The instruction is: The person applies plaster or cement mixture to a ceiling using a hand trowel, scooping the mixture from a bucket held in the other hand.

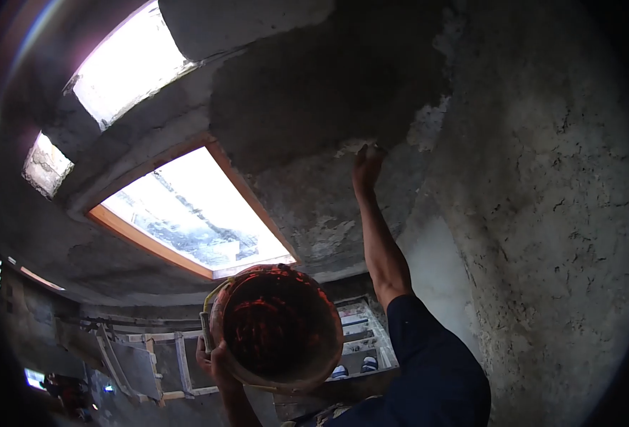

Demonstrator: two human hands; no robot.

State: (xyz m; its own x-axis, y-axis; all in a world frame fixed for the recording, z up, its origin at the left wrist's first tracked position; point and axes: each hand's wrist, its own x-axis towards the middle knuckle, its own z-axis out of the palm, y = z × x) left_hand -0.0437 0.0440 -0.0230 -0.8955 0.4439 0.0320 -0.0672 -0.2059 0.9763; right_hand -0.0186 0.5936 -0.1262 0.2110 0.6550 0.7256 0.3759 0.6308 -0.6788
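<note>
My left hand [218, 361] is closed on the side of a round bucket [321, 309] near its handle, at the lower middle of the view. The bucket is tipped toward me, so its dark inside with red stains shows. My right arm reaches up, and my right hand [368, 167] is at the cement wall [321, 235], beside a pale rough patch. Its fingers are curled; what they hold, if anything, is too dark to make out. Above this hand spreads a large, darker, smoother area of plaster [314, 85].
Left of the right hand is a bright window with a wooden frame [159, 243]. Two more bright openings [129, 67] lie at upper left. A rough wall [549, 213] rises at right. Below are sandalled feet [369, 364] beside pale slats [361, 331] and a wooden frame structure [179, 363].
</note>
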